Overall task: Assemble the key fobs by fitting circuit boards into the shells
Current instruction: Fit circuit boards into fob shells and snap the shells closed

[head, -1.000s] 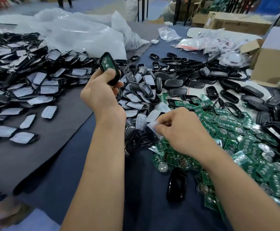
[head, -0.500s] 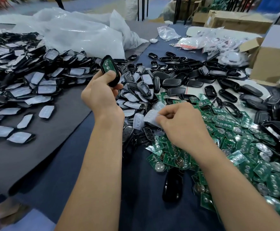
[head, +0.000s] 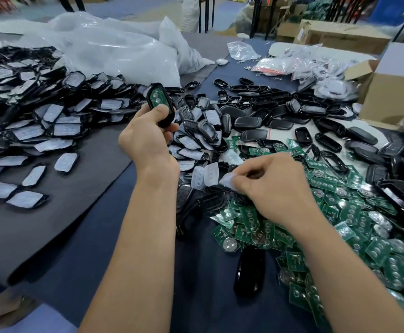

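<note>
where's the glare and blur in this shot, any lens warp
Head view: glare streaks the crinkled clear plastic bag; the green circuit board pile smears toward the right edge; wide-angle warp tilts the brown cardboard box; sharpest around the black shell holding a green board in the left hand.

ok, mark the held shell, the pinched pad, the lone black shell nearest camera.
held shell (head: 168,118): head view, lower black rim.
pinched pad (head: 226,180): head view, exposed left corner.
lone black shell (head: 250,270): head view, glossy middle.

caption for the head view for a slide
Left hand holds a board-fitted shell; right hand pinches a translucent button membrane.
</note>
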The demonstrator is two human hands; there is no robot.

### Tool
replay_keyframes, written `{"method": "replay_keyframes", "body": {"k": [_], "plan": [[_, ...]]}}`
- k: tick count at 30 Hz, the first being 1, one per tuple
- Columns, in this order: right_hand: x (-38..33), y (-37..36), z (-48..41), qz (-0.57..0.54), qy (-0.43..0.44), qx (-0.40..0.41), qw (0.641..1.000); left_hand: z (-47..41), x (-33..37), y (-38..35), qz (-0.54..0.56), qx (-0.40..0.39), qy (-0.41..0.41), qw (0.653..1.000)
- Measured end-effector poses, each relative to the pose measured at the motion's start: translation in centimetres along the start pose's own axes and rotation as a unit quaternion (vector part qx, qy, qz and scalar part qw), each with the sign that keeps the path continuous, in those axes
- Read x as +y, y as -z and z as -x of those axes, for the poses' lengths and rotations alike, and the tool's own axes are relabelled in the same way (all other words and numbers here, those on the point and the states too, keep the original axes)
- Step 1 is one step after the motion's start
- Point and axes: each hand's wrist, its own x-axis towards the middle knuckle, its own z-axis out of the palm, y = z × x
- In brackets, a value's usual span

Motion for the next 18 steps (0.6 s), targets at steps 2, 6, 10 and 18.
{"method": "replay_keyframes", "body": {"k": [2, 6, 10, 18], "plan": [[-0.2, 1.0, -0.7, 0.049, -0.004, 0.001, 0.999, 0.0, 0.0, 0.0, 0.001, -0.002, 0.000, 1.000], [-1.2, 0.6, -2.7, 0.125, 0.018, -0.022, 0.992, -0.2, -0.1, 0.2, -0.001, 0.002, -0.004, 1.000], [-3.1, -2.4, -5.2, 0.137, 0.048, -0.061, 0.988, -0.6, -0.1, 0.4, 0.004, 0.019, -0.008, 1.000], [-3.5, -7.4, -9.5, 0.285, 0.059, -0.053, 0.955, -1.1, -0.2, 0.5, 0.007, 0.025, 0.004, 1.000]]}}
